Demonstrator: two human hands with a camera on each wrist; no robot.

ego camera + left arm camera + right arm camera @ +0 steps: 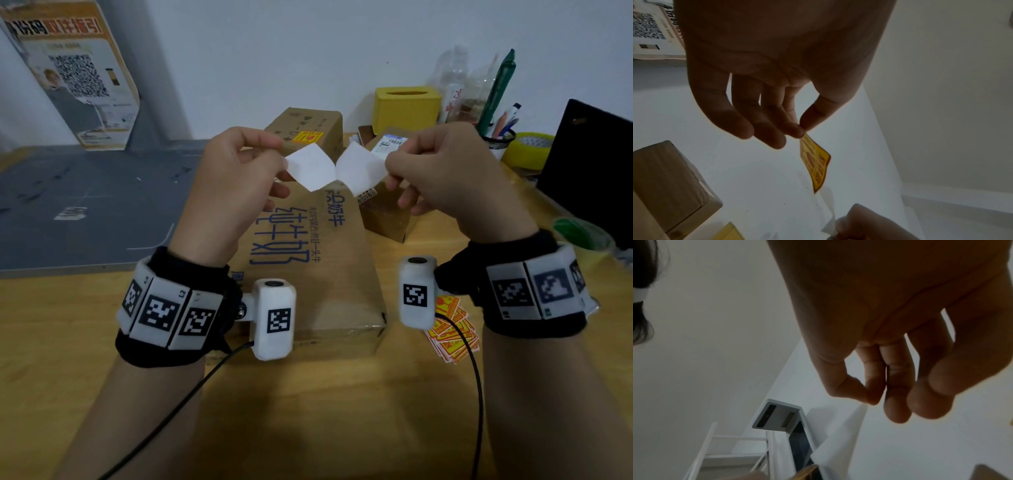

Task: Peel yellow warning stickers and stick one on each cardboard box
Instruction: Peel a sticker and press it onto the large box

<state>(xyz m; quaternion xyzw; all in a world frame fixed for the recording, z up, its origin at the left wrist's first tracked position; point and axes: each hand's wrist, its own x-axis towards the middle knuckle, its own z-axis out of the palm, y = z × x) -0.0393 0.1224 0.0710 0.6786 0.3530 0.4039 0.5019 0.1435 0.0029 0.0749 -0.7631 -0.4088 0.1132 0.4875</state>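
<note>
Sticker [815,164] pinched at one corner in my left hand [226,185] — thumb against fingertips, yellow face away from me, white back toward the head camera. Backing paper [359,169] pinched in my right hand [455,178]; the two pieces meet at their lower corners. Both held above the big cardboard box [318,270]. Small box [308,132] at 12 o'clock already carries a yellow sticker. Sticker pile [452,334] on the table [68,325] at 4 o'clock.

I count three cardboard boxes: the big flat one [308,274] before me, a far one [305,126] already stickered, a small one [387,216] to its right. One sticker [815,164] in my fingers, one loose pile of stickers [452,334], one yellow tissue box [406,108], one tape roll [529,149].
</note>
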